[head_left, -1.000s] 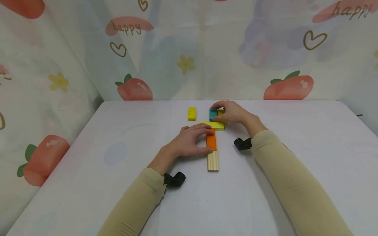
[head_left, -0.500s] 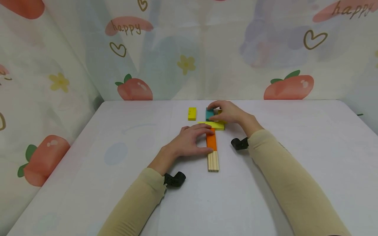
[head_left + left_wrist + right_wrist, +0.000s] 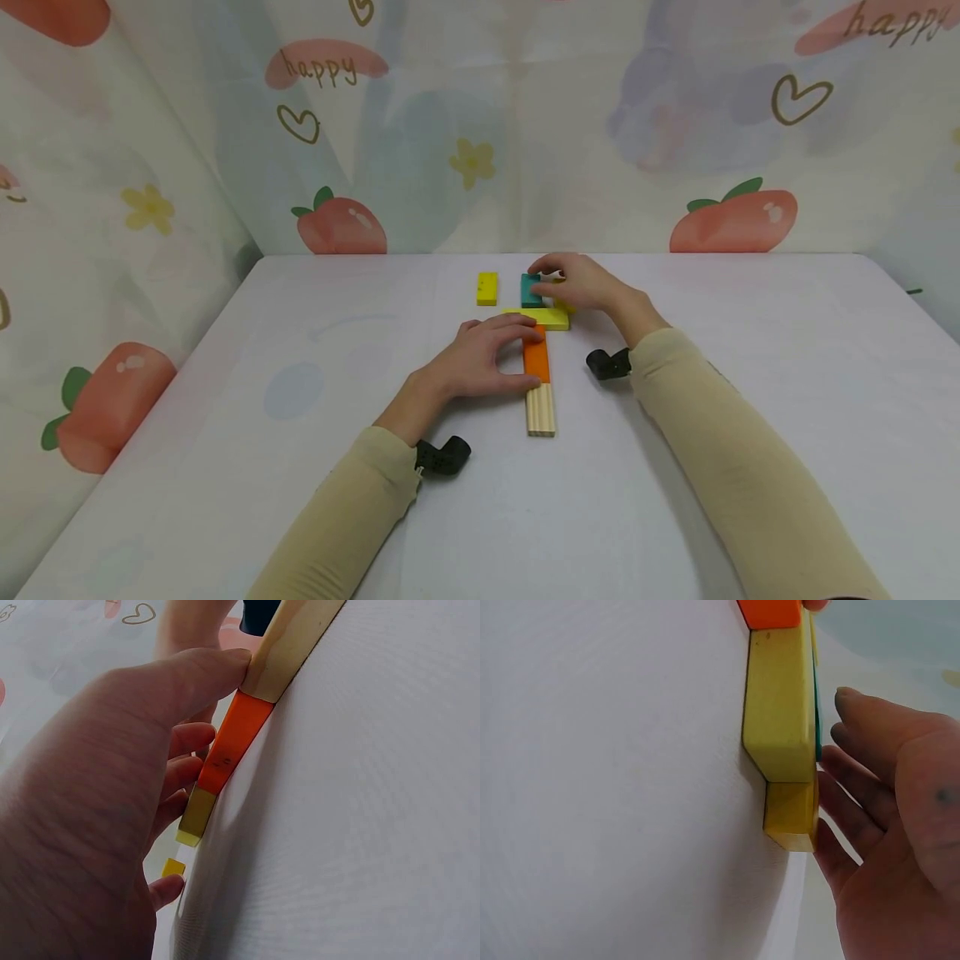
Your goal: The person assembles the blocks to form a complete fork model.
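My left hand (image 3: pixel 480 358) rests at a row of flat wooden blocks. Its thumb tip touches where the orange block (image 3: pixel 537 358) meets the plain wood block (image 3: pixel 540 412); the forefinger lies at the orange block's far end. Across that end lies a pale yellow block (image 3: pixel 553 318). Beyond it, the teal block (image 3: pixel 529 292) lies flat under the fingers of my right hand (image 3: pixel 588 283), thumb and forefinger spread apart. In the right wrist view, a deeper yellow block (image 3: pixel 789 810) sits beside the pale yellow one; my right hand partly covers it in the head view.
A loose yellow block (image 3: pixel 487 288) lies left of the teal one. The white-covered table (image 3: pixel 480 517) ends at a patterned cloth backdrop (image 3: pixel 562 167). Black wrist cameras stick out from both cuffs, the right one (image 3: pixel 609 364) near the blocks.
The teal block has moved left with my right hand, away from the deeper yellow block. My right thumb has then come off its near edge. The left hand stays put.
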Demonstrator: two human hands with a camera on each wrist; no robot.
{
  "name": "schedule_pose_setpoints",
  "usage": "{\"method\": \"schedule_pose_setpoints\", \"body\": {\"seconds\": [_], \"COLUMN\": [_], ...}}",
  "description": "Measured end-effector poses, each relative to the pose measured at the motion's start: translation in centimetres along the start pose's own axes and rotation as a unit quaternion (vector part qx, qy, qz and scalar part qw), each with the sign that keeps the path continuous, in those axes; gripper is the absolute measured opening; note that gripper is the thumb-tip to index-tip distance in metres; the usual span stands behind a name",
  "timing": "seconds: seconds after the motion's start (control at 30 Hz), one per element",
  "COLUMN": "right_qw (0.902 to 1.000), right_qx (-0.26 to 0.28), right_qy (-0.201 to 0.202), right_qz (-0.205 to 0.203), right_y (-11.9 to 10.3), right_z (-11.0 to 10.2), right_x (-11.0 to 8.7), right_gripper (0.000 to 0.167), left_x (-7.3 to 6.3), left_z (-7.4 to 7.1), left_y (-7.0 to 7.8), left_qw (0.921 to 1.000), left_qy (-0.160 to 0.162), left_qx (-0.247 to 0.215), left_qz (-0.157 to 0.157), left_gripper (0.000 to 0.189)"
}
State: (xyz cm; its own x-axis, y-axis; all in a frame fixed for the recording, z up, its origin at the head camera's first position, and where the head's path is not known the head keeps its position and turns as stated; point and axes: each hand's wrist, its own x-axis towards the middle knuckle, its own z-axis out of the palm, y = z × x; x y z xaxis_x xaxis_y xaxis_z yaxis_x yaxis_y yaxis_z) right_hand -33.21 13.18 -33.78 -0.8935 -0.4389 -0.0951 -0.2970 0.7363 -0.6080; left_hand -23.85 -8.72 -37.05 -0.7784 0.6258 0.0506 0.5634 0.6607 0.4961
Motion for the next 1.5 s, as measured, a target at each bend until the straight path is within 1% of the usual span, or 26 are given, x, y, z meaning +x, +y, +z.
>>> {"method": "schedule_pose_setpoints", "body": {"seconds": [0.2,0.47,1.13,1.5], "right_qw": [0.9999,1.0,0.9999,0.9999], "right_qx": [-0.005,-0.006,-0.009,-0.009], "right_qy": [-0.003,-0.001,-0.004,-0.006], "right_qz": [0.008,0.001,0.0,0.0], "right_y": [0.21,0.33,0.46,0.31], "right_z": [0.22,0.3,0.35,0.3], "right_x": [0.29,0.28,0.18,-0.04], "right_gripper": [0.044,0.044,0.043,0.043], "left_x": [-0.01,0.03,0.01,-0.02], "left_z": [-0.05,-0.05,-0.02,-0.08], "left_y": [0.0,-0.06,-0.06,-0.04], "left_qw": [1.0,1.0,1.0,0.9999], "left_qy": [-0.001,0.002,0.003,0.007], "left_qx": [0.0,-0.002,-0.003,-0.005], "left_qz": [0.0,0.004,0.003,0.009], "left_gripper": [0.058,0.057,0.057,0.057]}}
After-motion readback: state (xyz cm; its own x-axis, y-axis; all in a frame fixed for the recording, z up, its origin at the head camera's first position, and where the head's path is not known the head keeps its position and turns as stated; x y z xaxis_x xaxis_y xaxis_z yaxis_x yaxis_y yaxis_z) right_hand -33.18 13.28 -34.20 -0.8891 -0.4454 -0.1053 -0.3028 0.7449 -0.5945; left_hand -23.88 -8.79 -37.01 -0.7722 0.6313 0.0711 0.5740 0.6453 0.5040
